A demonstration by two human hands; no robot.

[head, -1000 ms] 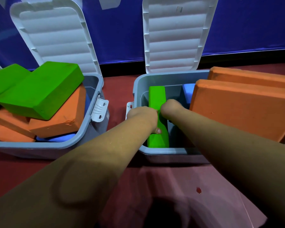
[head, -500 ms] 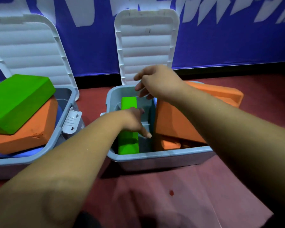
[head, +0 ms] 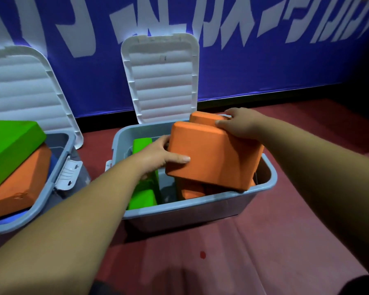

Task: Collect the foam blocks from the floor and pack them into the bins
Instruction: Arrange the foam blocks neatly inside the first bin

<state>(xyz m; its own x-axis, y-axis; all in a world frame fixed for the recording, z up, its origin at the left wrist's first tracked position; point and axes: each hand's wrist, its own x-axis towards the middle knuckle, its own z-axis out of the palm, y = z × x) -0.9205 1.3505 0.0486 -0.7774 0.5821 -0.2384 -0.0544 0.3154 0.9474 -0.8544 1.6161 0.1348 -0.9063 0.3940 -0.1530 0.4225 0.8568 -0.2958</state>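
Hands lowering-ready on an orange block (head: 217,158) over the right bin (head: 190,206).
Head view: the left hand (head: 158,156) grips the block's left edge and the right hand (head: 239,123) grips its far top corner, both equally near. The block is tilted, its long axis running left to right and its lower edge inside the bin, beside an upright green block (head: 142,198) and more orange ones. The left bin (head: 60,167) is heaped.

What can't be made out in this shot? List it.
1. Head view, left bin: cut off by the left edge.
2. Head view, floor of right bin: hidden by the orange block and green block.
3. Head view, left hand: fingers behind the orange block, so its grip is half seen.
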